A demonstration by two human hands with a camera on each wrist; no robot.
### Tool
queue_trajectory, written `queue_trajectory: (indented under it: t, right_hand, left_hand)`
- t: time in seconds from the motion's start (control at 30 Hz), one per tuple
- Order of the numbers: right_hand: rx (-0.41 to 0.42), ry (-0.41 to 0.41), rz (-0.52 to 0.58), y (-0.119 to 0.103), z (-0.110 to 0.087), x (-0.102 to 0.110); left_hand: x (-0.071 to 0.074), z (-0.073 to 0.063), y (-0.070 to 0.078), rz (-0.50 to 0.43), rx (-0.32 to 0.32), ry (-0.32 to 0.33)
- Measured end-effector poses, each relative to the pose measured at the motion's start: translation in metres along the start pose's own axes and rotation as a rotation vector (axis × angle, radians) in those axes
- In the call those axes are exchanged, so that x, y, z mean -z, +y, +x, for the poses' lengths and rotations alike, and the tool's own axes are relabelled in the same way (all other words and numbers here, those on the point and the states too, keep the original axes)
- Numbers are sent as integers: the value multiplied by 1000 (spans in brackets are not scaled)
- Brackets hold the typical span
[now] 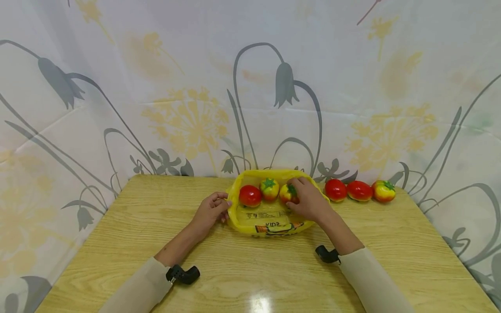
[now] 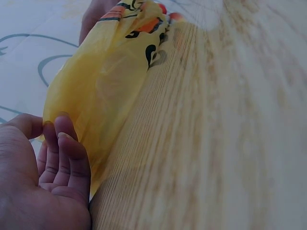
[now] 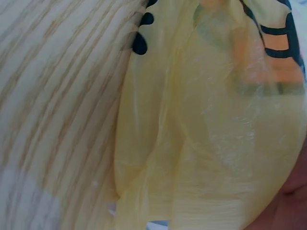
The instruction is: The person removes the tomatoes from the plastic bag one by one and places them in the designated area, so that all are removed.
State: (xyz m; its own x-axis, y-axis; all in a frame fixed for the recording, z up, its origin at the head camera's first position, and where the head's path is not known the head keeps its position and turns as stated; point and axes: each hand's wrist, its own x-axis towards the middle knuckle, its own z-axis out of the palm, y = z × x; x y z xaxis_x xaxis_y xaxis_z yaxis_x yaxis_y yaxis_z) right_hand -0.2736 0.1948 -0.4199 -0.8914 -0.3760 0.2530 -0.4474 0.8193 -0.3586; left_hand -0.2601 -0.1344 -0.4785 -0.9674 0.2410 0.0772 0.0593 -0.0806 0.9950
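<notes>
A yellow plastic bag (image 1: 258,217) with printed lettering lies open-mouthed on the table. Its left rim is pinched between thumb and forefinger of my left hand (image 1: 211,213), also seen close up as the left hand (image 2: 53,177) in the left wrist view. Inside the bag are a red toy fruit (image 1: 250,196) and a yellow-red toy tomato (image 1: 269,189) with a green leafy top. My right hand (image 1: 309,200) reaches over the right rim and holds another yellow-red toy tomato (image 1: 287,194) there, partly covered by the fingers. In the right wrist view, the bag's side (image 3: 216,143) hides most of this hand.
Right of the bag, a red toy fruit (image 1: 335,190), a second red one (image 1: 359,191) and a yellow-red toy tomato (image 1: 384,191) stand in a row along the back of the wooden table (image 1: 254,269). A patterned curtain (image 1: 254,87) hangs directly behind.
</notes>
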Motion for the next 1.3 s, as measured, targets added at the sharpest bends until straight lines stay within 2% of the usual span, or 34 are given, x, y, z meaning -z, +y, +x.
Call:
queue_trajectory:
  t: [0.67, 0.97, 1.3]
  right_hand:
    - [37, 87, 70, -12, -13, 12]
    - [-25, 91, 95, -13, -17, 18]
    - [-34, 134, 77, -17, -20, 30]
  left_hand:
    - [1, 1, -1, 6, 9, 2]
    - [-1, -1, 0, -8, 10, 2]
    - [-1, 0, -1, -11, 17, 18]
